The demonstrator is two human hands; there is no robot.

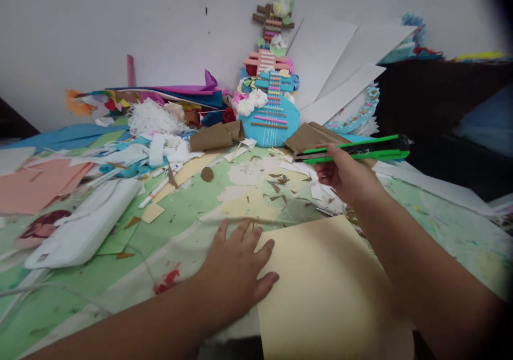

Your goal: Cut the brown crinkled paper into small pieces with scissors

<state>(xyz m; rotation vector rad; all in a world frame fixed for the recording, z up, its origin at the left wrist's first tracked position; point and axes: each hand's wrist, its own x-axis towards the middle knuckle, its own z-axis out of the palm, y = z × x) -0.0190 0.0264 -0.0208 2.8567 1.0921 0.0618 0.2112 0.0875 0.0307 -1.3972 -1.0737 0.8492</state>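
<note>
My left hand lies with its fingers spread at the upper left edge of a cream sheet of card. The thumb and a finger reach over the sheet, and the other fingers rest on the green tablecloth. Above the sheet's far right corner, my right hand is closed on a green and black utility knife. The knife lies sideways, its narrow grey tip to the left. Some of my right fingers are hidden behind it. Brown paper scraps and white scraps lie just beyond the sheet.
A blue guitar-shaped paper craft leans on the wall between folded brown paper pieces. To the left are a white power strip with a cable, pink paper, a marker and shredded white paper. White sheets lean at right.
</note>
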